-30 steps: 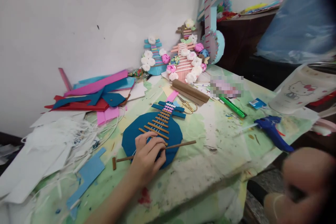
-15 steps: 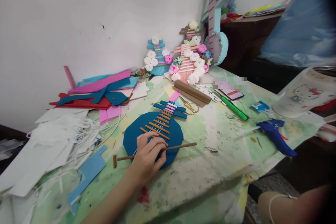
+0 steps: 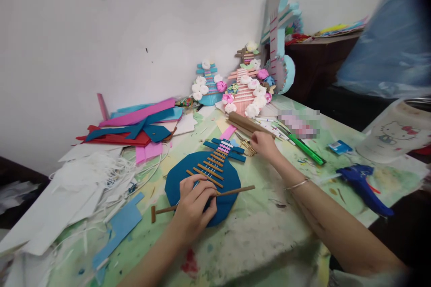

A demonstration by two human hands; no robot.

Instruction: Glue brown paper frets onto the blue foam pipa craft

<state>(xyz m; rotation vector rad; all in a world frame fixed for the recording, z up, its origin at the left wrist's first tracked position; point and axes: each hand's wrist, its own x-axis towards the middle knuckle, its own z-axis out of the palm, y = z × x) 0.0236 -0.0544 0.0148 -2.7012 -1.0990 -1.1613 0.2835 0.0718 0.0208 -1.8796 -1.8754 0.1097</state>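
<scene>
A dark blue lute-shaped panel (image 3: 182, 175) lies flat, with brown and pink strips glued as rungs across white strings on its neck and upper body. My left hand (image 3: 196, 199) rests on its lower part, fingers bent and pinching a long brown strip (image 3: 239, 190) that lies across the body and sticks out past both sides. Beyond the panel's head, my right hand (image 3: 265, 145) is curled at the gold-handled scissors (image 3: 248, 147), its fingers closed on the handle and partly covering it. A short brown piece (image 3: 153, 214) lies left of the panel.
A blue glue gun (image 3: 365, 188), a green cutter knife (image 3: 308, 149) and a plastic cup (image 3: 392, 132) stand or lie to the right. A brown sheet roll (image 3: 249, 125) is behind the scissors. White scraps (image 3: 81, 175) and coloured sheets (image 3: 141, 116) cover the left; flower-decorated lutes (image 3: 245, 89) lean at the back.
My right hand has come in from the lower right and reached the scissors. My left hand stays on the brown strip. The view has tilted up slightly, so everything sits lower.
</scene>
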